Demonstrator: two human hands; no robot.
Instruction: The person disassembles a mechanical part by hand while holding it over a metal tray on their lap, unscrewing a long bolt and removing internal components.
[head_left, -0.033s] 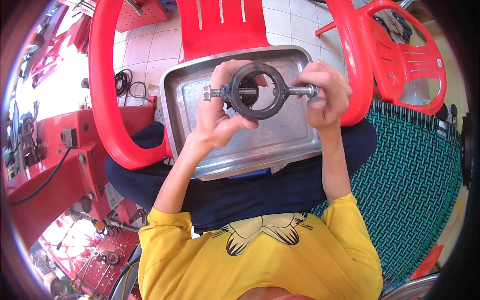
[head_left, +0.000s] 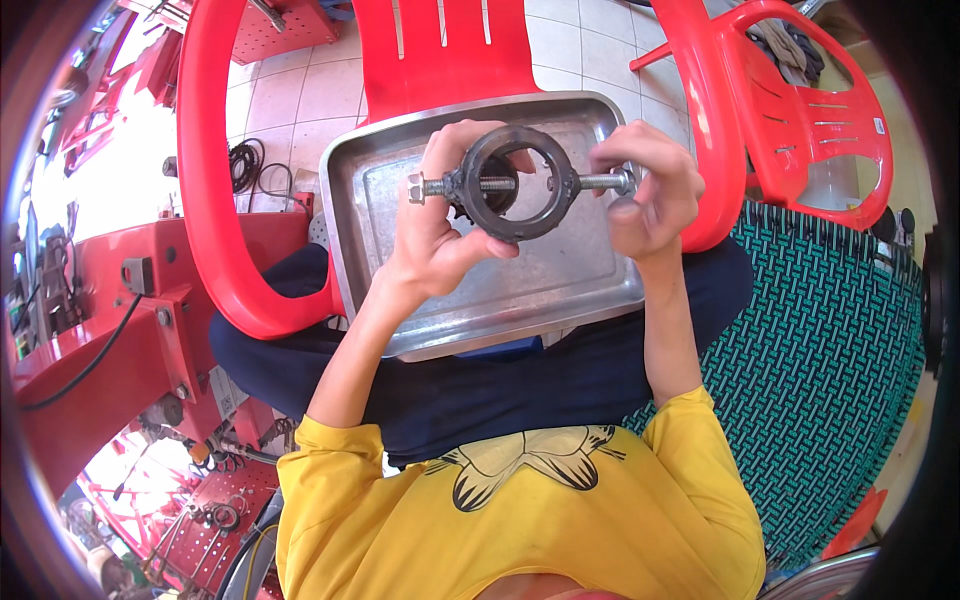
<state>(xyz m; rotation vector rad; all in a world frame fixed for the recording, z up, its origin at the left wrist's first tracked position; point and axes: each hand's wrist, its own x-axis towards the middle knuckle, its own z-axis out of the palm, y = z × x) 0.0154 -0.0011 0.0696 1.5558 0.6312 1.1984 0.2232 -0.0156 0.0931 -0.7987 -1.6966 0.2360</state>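
Note:
My left hand (head_left: 430, 225) grips a dark metal ring (head_left: 480, 215) over the tray, its thumb below the ring and its fingers behind it. A threaded bolt runs through each side of the ring. The left bolt (head_left: 418, 188) has a hex head lying against my left hand. At the right bolt (head_left: 600, 182), my right hand (head_left: 660, 195) curls its fingers and thumb around the head. A smaller dark round part (head_left: 497, 180) shows through the ring; how it joins the ring is hidden.
The shallow metal tray (head_left: 590, 290) rests across a red plastic chair (head_left: 450, 60) and my lap. Another red chair (head_left: 820, 120) stands at right, beside a green woven seat (head_left: 820, 330). Red metal machinery (head_left: 100, 270) fills the left, with black cable (head_left: 245, 165) on the tiled floor.
The fingers of my right hand have shifted slightly around the right bolt's head, with the index finger lifting a little. My left hand and the ring are nearly still.

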